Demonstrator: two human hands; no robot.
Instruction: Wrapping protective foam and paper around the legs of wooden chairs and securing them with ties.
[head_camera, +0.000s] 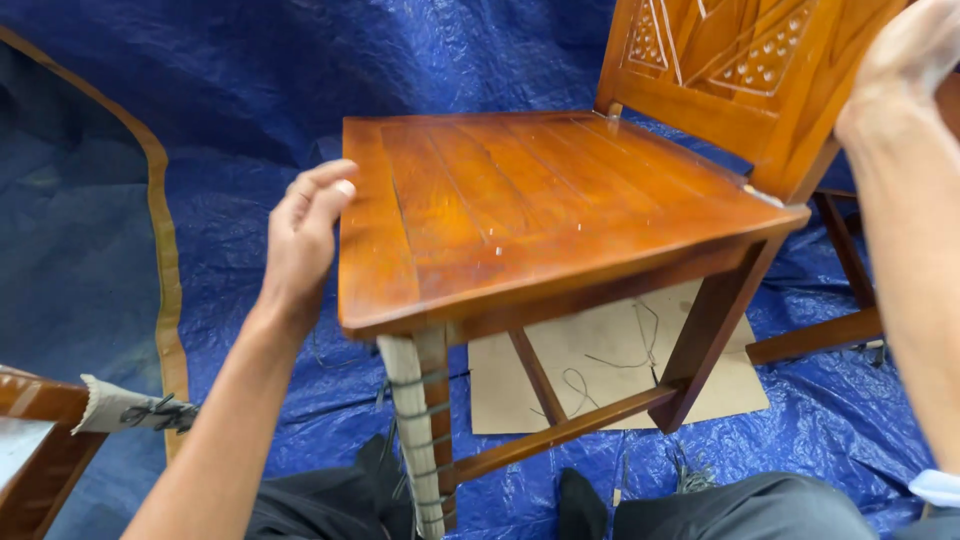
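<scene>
A glossy brown wooden chair (540, 215) stands in front of me, with a slatted seat and a carved backrest (740, 60) at the upper right. My left hand (305, 235) rests against the seat's left front edge, fingers curled lightly on the wood. My right hand (905, 60) is up at the backrest's right side; whether it grips the wood is hidden at the frame edge. The chair's near front leg (412, 430) is wrapped in pale padding tied round with dark string.
A blue tarpaulin (230, 110) covers the floor. A flat piece of cardboard (600, 370) with loose strings lies under the chair. Another wooden piece with a wrapped end (110, 405) pokes in at the lower left. My dark-trousered knees are at the bottom.
</scene>
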